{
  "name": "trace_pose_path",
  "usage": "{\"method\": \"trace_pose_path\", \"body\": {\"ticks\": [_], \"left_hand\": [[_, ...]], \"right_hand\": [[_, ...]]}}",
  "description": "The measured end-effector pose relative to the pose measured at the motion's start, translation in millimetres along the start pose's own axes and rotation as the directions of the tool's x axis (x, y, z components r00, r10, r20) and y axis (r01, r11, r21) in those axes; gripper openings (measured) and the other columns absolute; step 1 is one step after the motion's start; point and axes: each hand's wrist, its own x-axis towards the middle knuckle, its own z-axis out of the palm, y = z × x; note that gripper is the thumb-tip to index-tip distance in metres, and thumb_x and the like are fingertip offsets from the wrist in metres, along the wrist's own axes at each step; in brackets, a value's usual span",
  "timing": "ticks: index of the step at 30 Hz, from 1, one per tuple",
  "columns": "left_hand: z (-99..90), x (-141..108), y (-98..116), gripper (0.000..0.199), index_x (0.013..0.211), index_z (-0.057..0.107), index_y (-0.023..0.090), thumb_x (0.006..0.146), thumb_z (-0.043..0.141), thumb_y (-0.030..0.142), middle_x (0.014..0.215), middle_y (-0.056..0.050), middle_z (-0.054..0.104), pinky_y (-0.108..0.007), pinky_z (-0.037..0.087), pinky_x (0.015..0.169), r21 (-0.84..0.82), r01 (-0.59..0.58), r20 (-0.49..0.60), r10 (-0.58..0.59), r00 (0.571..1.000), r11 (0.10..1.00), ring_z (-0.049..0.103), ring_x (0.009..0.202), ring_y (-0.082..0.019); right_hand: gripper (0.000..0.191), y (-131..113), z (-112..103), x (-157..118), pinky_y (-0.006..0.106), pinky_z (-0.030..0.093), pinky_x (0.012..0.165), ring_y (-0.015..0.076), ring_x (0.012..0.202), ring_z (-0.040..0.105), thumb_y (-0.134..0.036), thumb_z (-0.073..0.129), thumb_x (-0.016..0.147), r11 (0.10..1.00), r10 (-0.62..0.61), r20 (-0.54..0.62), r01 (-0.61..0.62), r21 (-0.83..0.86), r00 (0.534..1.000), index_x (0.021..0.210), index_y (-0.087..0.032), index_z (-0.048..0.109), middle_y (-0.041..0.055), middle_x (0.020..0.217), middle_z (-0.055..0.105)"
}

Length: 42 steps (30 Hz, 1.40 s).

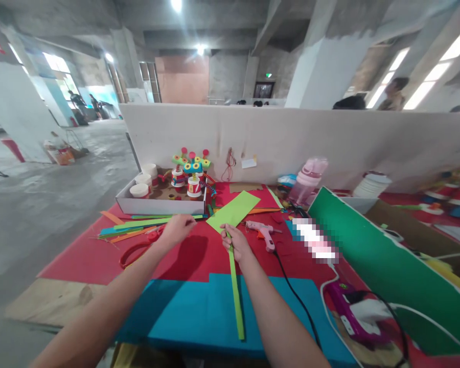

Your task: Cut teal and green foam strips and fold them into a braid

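My right hand (234, 242) is closed on a long green paper strip (236, 301), which hangs down over the blue sheet toward the table's front edge. Just beyond that hand lies a wide green paper piece (235, 208). My left hand (179, 228) is held above the red surface, its fingers drawn together; whether anything is between them is too small to tell. Beneath my left forearm are red-handled scissors (135, 253). A pink glue gun (263, 233) rests right of my right hand.
At the back left, a white box (161, 206) holds paper cups and colourful cup figures. Coloured strips (138, 225) lie before it. On the right are a green panel (383, 271), a purple power strip (356, 317), cables and a pink bottle (309, 179).
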Motion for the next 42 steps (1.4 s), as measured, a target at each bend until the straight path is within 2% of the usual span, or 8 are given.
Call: {"method": "trace_pose_path", "body": {"ticks": [6,16,26,29,32,36,39,42], "left_hand": [[-14.9,37.8,-44.0,0.028,0.086,0.071,0.018,0.084,0.044,0.023,0.089,-0.015,0.070,-0.031,0.045,0.071,0.571,0.104,-0.052,-0.090,0.995,0.815,0.066,0.086,-0.026],[-11.2,50.1,-49.8,0.028,0.088,0.070,0.020,0.085,0.042,0.019,0.084,-0.015,0.070,-0.033,0.044,0.070,0.621,0.066,-0.035,-0.056,0.998,0.781,0.066,0.080,-0.027],[-66.4,32.7,-27.5,0.026,0.088,0.065,0.016,0.086,0.040,0.024,0.094,-0.015,0.063,-0.035,0.044,0.079,0.642,-0.069,-0.194,0.249,0.949,0.763,0.057,0.099,-0.028],[-86.2,27.2,-7.5,0.023,0.091,0.060,0.016,0.085,0.040,0.022,0.090,-0.013,0.065,-0.037,0.045,0.080,0.495,-0.062,-0.288,0.231,0.929,0.867,0.060,0.093,-0.026],[-93.8,15.1,20.4,0.019,0.099,0.053,0.017,0.086,0.042,0.025,0.077,-0.005,0.066,-0.032,0.049,0.069,-0.008,-0.137,-0.224,0.131,0.966,0.991,0.065,0.071,-0.020],[-63.0,0.4,45.8,0.024,0.099,0.047,0.018,0.083,0.051,0.036,0.076,-0.006,0.069,-0.028,0.050,0.054,-0.706,0.069,0.206,0.112,0.972,0.704,0.064,0.055,-0.016],[-13.6,-1.1,40.5,0.028,0.090,0.044,0.019,0.077,0.061,0.037,0.073,-0.006,0.069,-0.024,0.048,0.047,-0.806,0.302,0.418,0.127,0.900,0.509,0.064,0.051,-0.016],[32.3,3.0,22.3,0.028,0.090,0.044,0.019,0.077,0.063,0.035,0.073,-0.006,0.069,-0.023,0.048,0.049,-0.845,0.367,0.454,0.160,0.876,0.388,0.065,0.051,-0.015]], "right_hand": [[0.030,3.4,5.6,-1.3,0.017,0.025,0.029,0.0033,0.031,0.030,-0.046,0.066,0.072,0.994,0.028,0.075,-0.020,-0.108,0.997,0.081,-0.018,0.057,-0.0070,0.050,0.053],[0.034,1.3,8.4,-3.2,0.017,0.030,0.029,0.0036,0.031,0.033,-0.049,0.065,0.071,0.989,0.005,0.107,0.011,-0.145,0.994,0.081,-0.018,0.057,-0.0065,0.051,0.055],[0.032,6.7,6.0,2.9,0.018,0.029,0.030,0.0045,0.031,0.033,-0.049,0.065,0.072,0.994,0.001,0.121,0.012,-0.104,0.993,0.079,-0.018,0.057,-0.0058,0.049,0.055],[0.030,7.7,5.1,3.5,0.018,0.032,0.032,0.0048,0.034,0.037,-0.046,0.067,0.071,0.996,-0.006,0.113,0.016,-0.087,0.994,0.079,-0.018,0.059,-0.0043,0.053,0.057],[0.031,7.8,5.1,2.7,0.020,0.038,0.037,0.0058,0.040,0.043,-0.044,0.070,0.068,0.996,-0.018,0.089,0.025,-0.085,0.996,0.077,-0.016,0.061,-0.0024,0.058,0.059],[0.032,6.5,4.3,1.8,0.019,0.040,0.042,0.0055,0.045,0.047,-0.042,0.075,0.064,0.995,-0.008,0.067,0.015,-0.098,0.998,0.076,-0.016,0.061,-0.0021,0.063,0.060],[0.034,4.9,1.4,3.7,0.017,0.036,0.039,0.0040,0.043,0.042,-0.041,0.079,0.060,0.998,-0.027,0.006,0.027,-0.056,1.000,0.074,-0.017,0.060,-0.0037,0.061,0.057],[0.039,0.4,-1.5,6.0,0.015,0.026,0.034,0.0018,0.039,0.034,-0.045,0.080,0.057,0.997,-0.079,-0.082,0.079,-0.003,0.994,0.073,-0.016,0.059,-0.0040,0.059,0.054]]}}
